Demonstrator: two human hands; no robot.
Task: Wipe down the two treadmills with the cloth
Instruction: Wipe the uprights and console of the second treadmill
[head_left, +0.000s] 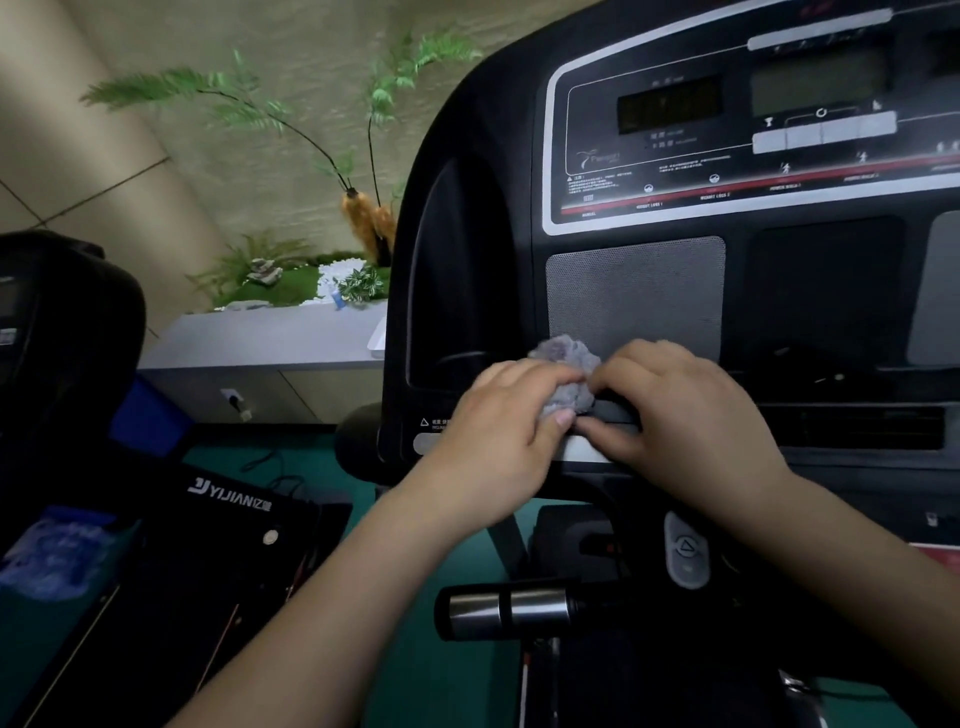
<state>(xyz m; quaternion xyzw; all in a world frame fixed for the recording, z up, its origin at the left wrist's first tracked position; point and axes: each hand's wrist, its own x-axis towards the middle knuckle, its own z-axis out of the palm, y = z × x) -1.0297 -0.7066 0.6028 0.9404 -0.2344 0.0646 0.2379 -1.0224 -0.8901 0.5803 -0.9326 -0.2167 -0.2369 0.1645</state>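
At far left, the dark console of a second treadmill (62, 332) rises at the frame edge, and below it lies that machine's black deck (171, 566), marked with white "YIJIAN" lettering and set on a green floor (415, 670). Behind it, a grey ledge (270, 338) carries a small display of moss, white pebbles and ferns (249, 104) against a beige wall. Left of centre, the left hand (511, 431) reaches forward with its forearm crossing the lower frame; its grip is curled around a crumpled grey-lilac cloth (566, 379), thumb and fingers pinching the wad from the left. The cloth sits at the lower edge of the near treadmill's console (478, 156), just below the grey speaker grille (634, 296) and above a pale strip on the crossbar. Immediately right of the cloth, the right hand (691, 415) meets it from the other side; its grip is bent, fingertips pinching the wad's right edge while the thumb lies on the pale strip. Below the hands, a handlebar with a metal pulse sensor (506, 608) points left, and a grey oval button pad (685, 551) sits on the arm beneath the right wrist. Above right, the console panel holds two dark displays (670, 104), a row of pale keys (823, 132) and a red stripe with small white program labels, too blurred to read.
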